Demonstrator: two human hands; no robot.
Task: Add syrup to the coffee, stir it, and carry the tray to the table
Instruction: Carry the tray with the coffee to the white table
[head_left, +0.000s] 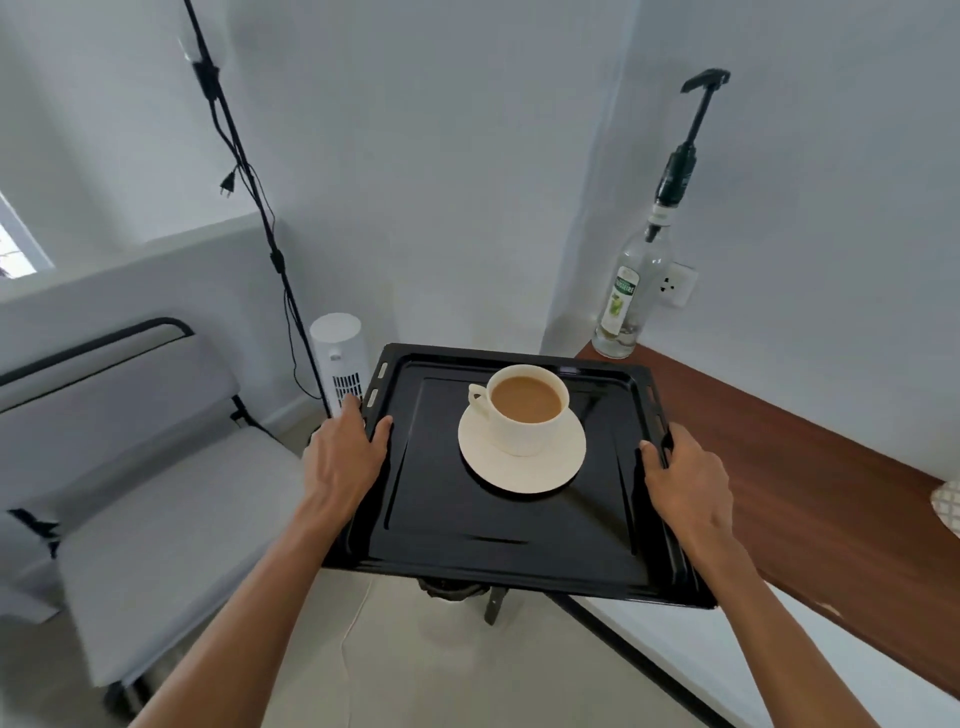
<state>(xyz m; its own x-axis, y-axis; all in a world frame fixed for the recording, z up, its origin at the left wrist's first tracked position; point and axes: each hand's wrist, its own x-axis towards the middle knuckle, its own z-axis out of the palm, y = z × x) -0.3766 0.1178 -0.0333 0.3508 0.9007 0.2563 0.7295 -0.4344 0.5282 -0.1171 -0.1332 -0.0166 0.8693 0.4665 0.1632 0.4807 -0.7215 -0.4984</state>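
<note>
My left hand (345, 457) and right hand (685, 480) clamp opposite rims of the black tray (498, 551), thumbs on top, held in the air beside the wooden counter (810, 467). A cup of milky coffee (525, 408) sits on its saucer (522, 467), mid-tray. The syrup bottle (631, 291) stands on the counter's far corner.

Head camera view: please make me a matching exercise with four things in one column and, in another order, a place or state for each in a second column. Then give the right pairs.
Things
1. black tray
2. cup
3. syrup bottle
4. saucer

Places or states
A. stands on the wooden counter in the corner by the wall
B. held at its two side edges by the left hand and the right hand
C. lies flat on the tray, under the cup
D. filled with light brown coffee

Pairs: 1-B, 2-D, 3-A, 4-C
</note>
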